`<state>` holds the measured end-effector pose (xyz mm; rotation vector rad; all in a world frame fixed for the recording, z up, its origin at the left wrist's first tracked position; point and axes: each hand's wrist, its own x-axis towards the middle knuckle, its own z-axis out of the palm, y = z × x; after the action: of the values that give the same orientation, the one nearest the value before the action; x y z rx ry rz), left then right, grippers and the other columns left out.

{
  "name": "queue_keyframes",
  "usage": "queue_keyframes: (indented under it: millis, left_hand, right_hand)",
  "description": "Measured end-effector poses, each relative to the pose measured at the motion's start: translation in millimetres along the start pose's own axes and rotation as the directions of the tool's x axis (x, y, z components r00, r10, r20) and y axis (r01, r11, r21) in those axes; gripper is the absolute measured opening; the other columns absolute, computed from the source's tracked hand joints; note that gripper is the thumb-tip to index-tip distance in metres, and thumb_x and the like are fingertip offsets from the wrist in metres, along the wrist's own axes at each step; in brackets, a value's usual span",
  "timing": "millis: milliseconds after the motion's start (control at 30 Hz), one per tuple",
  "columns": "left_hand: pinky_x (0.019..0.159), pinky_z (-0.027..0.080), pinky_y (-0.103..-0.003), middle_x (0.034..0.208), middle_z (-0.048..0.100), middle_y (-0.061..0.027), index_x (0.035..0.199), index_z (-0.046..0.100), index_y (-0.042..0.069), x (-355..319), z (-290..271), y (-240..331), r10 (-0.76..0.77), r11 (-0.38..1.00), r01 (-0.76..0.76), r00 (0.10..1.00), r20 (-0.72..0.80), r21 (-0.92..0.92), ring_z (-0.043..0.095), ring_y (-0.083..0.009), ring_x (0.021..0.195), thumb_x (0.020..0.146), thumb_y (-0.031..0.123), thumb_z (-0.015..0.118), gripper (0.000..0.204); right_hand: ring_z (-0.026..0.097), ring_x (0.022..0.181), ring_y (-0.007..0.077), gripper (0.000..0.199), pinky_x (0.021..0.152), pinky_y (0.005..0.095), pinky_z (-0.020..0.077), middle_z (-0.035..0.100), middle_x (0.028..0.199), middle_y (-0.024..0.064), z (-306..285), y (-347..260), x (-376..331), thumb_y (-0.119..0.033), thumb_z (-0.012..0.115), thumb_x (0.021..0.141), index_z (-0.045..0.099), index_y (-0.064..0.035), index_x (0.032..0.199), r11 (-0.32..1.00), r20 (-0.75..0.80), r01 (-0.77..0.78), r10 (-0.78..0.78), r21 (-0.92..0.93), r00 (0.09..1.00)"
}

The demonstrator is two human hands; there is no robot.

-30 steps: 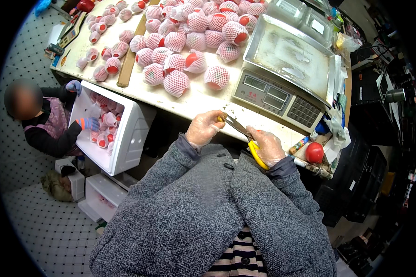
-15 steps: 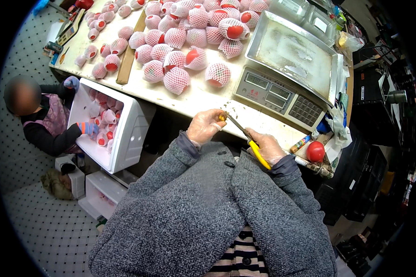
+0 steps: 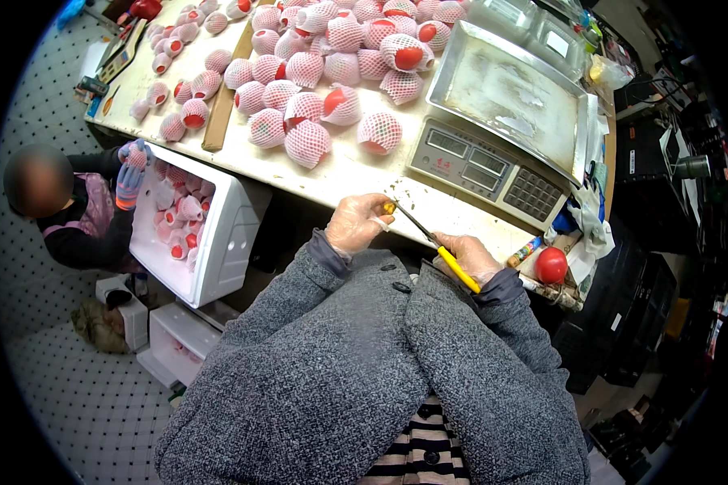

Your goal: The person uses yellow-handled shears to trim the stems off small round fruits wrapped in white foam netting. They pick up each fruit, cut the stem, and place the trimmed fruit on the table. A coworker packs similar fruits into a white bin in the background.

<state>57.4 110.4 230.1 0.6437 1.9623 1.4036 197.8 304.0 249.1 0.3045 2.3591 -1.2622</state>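
Observation:
My left hand (image 3: 356, 223), in a thin clear glove, pinches a small yellowish piece (image 3: 388, 208) at its fingertips, just in front of the table edge. My right hand (image 3: 466, 257), also gloved, grips yellow-handled scissors (image 3: 441, 249) whose dark blades point up-left to that small piece. Both hands sit close together above my grey sleeves. Past them on the table stands a grey weighing scale (image 3: 493, 166) with a steel pan.
Several red fruits in white foam nets (image 3: 307, 141) cover the pale table (image 3: 356, 174). A bare red fruit (image 3: 551, 264) lies right of my hand. At left, another person (image 3: 73, 210) crouches beside a white foam box (image 3: 218, 242) of netted fruit.
My hands and the scissors stay almost in place. The person at left has lifted a gloved hand higher over the white box.

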Motion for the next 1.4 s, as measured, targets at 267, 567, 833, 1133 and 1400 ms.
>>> queue_keyframes:
  millis: [267, 567, 833, 1133, 1400]
  left_hand:
    - [0.060, 0.043, -0.019, 0.083, 0.061, -0.0058, 0.107, 0.055, -0.010, 5, 6, -12, 0.020, 0.977, -0.032, 0.998, -0.059, -0.211, 0.053, -0.0068, 0.069, 0.078, -0.002, 0.063, 0.032]
    - [0.048, 0.035, -0.014, 0.085, 0.062, -0.0102, 0.114, 0.051, -0.009, 0, -9, 3, -0.163, 0.783, 0.212, 0.977, 0.136, -0.585, 0.043, -0.0026, 0.055, 0.084, 0.003, 0.060, 0.034]
    - [0.049, 0.036, -0.013, 0.088, 0.062, -0.0107, 0.115, 0.051, -0.008, -2, -10, 6, -0.150, 0.718, 0.231, 0.973, 0.178, -0.657, 0.042, -0.0023, 0.056, 0.086, 0.004, 0.057, 0.032]
    - [0.050, 0.038, -0.014, 0.089, 0.061, -0.0107, 0.116, 0.048, -0.010, -7, -14, 5, -0.134, 0.708, 0.242, 0.969, 0.210, -0.663, 0.042, -0.0028, 0.056, 0.087, 0.007, 0.057, 0.035]
    - [0.048, 0.036, -0.014, 0.088, 0.061, -0.0106, 0.118, 0.048, -0.009, -8, -16, 2, -0.152, 0.746, 0.260, 0.963, 0.224, -0.612, 0.042, -0.0030, 0.055, 0.086, 0.005, 0.057, 0.036]
  right_hand:
    - [0.062, 0.082, 0.0261, 0.046, 0.074, 0.0314, 0.0474, 0.062, 0.088, 0.0184, 2, -8, 1, -0.004, 0.059, 0.078, 0.049, -0.0022, 0.122, 0.998, -0.048, 0.019, -0.022, -0.058, 0.999]
    - [0.061, 0.088, 0.0335, 0.042, 0.077, 0.0365, 0.0475, 0.062, 0.092, 0.0223, 3, -10, -1, -0.011, 0.056, 0.083, 0.050, -0.0068, 0.124, 0.991, -0.141, 0.058, -0.075, -0.124, 0.987]
    - [0.061, 0.089, 0.0326, 0.043, 0.080, 0.0358, 0.0474, 0.062, 0.094, 0.0214, -4, -21, -3, -0.011, 0.056, 0.084, 0.048, -0.0046, 0.126, 0.997, -0.065, 0.017, -0.022, -0.072, 0.998]
    - [0.061, 0.091, 0.0316, 0.040, 0.081, 0.0361, 0.0469, 0.062, 0.097, 0.0210, -4, -11, -2, -0.010, 0.052, 0.086, 0.048, -0.0064, 0.127, 0.999, 0.004, 0.038, -0.038, -0.033, 0.999]
    - [0.062, 0.090, 0.0310, 0.038, 0.080, 0.0355, 0.0475, 0.062, 0.096, 0.0214, -3, -21, -6, -0.013, 0.050, 0.088, 0.049, -0.0073, 0.126, 0.958, -0.096, 0.058, -0.088, -0.282, 0.991]
